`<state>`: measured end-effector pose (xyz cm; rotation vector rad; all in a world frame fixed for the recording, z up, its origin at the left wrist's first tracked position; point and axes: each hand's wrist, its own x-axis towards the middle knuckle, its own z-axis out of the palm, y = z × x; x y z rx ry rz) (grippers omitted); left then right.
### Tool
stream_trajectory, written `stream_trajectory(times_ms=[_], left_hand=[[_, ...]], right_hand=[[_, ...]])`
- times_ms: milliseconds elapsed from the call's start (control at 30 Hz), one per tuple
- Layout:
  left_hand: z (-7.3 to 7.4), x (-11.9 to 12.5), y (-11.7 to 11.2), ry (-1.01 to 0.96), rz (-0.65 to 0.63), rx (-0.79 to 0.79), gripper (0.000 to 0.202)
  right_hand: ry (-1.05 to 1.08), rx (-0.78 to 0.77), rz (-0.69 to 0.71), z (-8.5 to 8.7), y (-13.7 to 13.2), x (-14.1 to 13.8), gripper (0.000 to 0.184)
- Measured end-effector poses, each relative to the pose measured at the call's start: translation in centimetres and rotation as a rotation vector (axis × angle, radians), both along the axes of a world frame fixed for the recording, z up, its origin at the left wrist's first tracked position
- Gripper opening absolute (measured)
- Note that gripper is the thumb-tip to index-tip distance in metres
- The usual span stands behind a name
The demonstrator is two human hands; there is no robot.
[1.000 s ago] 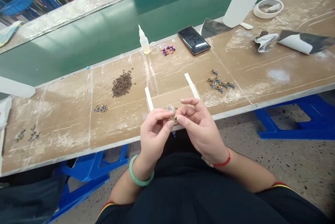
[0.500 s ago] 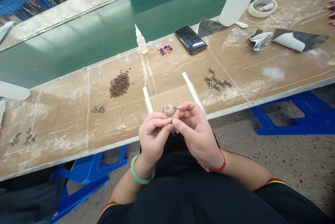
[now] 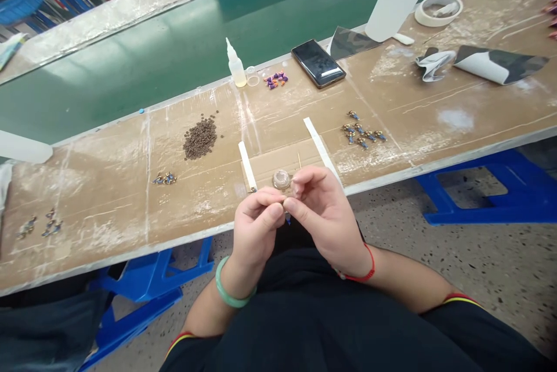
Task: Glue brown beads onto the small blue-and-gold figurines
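Note:
Over the table's front edge, the fingertips of my left hand (image 3: 256, 224) and my right hand (image 3: 322, 209) meet in a pinch. Something tiny is between them, mostly hidden by the fingers. A speck of blue (image 3: 288, 219) shows just below the fingertips; whether it belongs to the held piece I cannot tell. Right behind the fingers sits a small round dish (image 3: 281, 179) with pale contents. A thin wooden stick (image 3: 299, 158) rises beside it, its lower end hidden by my right hand. Both lie at a cardboard sheet (image 3: 274, 160) flanked by two white strips (image 3: 246, 164).
Left of the sheet is a heap of small brown discs (image 3: 200, 138). Small blue-and-gold figures lie in groups to the right (image 3: 363, 133) and left (image 3: 164, 179). Farther back are a dropper bottle (image 3: 236, 67), purple-orange pieces (image 3: 275, 80), a phone (image 3: 319, 63) and a tape roll (image 3: 438, 10).
My left fingers have shifted slightly and closed in more around the tiny piece. A small dark item now shows by the left white strip. My right hand stays almost in place.

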<state>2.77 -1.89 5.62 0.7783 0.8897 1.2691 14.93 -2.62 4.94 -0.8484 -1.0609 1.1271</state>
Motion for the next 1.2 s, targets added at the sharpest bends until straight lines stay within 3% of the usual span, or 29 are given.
stream_trajectory(times_ms=[167,400,600,867,1200], left_hand=[[1.0,0.7,-0.2,-0.150,-0.042,-0.199,0.036],[1.6,0.7,-0.5,-0.148,0.001,-0.263,0.038],[1.8,0.7,-0.8,-0.158,0.037,-0.297,0.035],[2.3,0.6,-0.7,-0.179,-0.037,-0.326,0.035],[2.6,0.7,-0.5,-0.224,-0.049,-0.397,0.032]], right_hand=[[-0.239,0.240,-0.059,0.5,0.4,0.0,0.011],[-0.393,0.379,-0.125,0.6,0.6,0.5,0.019],[-0.507,0.399,-0.134,0.4,1.1,1.1,0.014],[-0.470,0.458,-0.160,-0.2,1.1,1.0,0.020],[-0.734,0.637,-0.333,-0.3,1.5,1.0,0.019]])
